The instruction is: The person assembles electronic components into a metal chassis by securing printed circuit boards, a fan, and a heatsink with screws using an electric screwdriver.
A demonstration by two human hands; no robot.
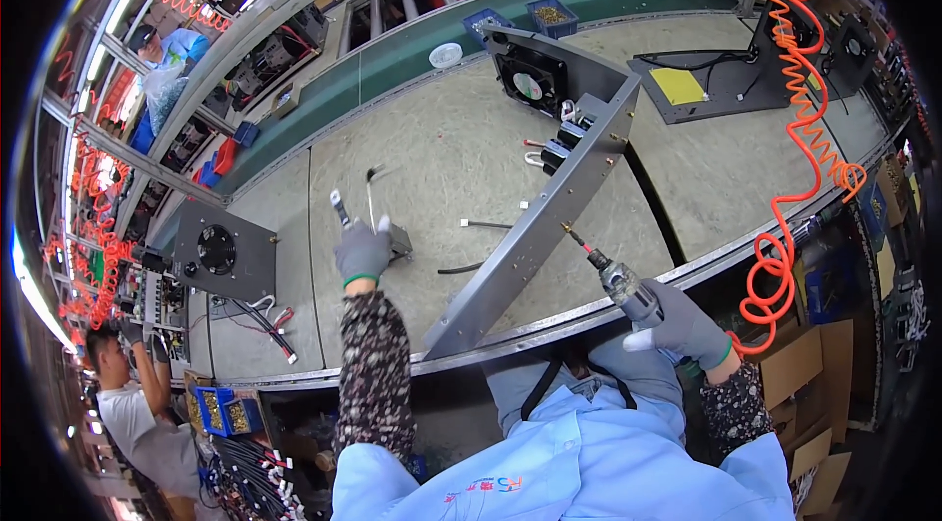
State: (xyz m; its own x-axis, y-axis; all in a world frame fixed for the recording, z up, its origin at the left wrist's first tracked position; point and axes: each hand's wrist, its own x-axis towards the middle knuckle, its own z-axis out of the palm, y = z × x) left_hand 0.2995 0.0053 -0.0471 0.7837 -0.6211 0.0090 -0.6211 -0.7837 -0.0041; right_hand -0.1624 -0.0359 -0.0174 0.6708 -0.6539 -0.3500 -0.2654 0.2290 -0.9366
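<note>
My right hand [687, 323], in a grey glove, grips a power screwdriver [630, 291]. Its bit points up and left, with a brass-coloured tip close to the outer face of a long grey metal panel [535, 222]; contact cannot be made out. This panel stands on edge across the workbench, with a black fan [530, 79] and black parts with white leads [567, 140] on its far side. To the left, my gloved left hand [362, 250] is closed at a small grey box [399, 242], partly covering it. A thin lead [371, 189] rises beside that hand.
Orange coiled hose [785, 178] hangs at the right. A flat panel with a yellow sheet [677, 86] lies at the back right, and another fan panel [226, 251] stands left. Blue bins [551, 19] sit along the green belt [392, 55]. Co-workers [137, 403] are at the left.
</note>
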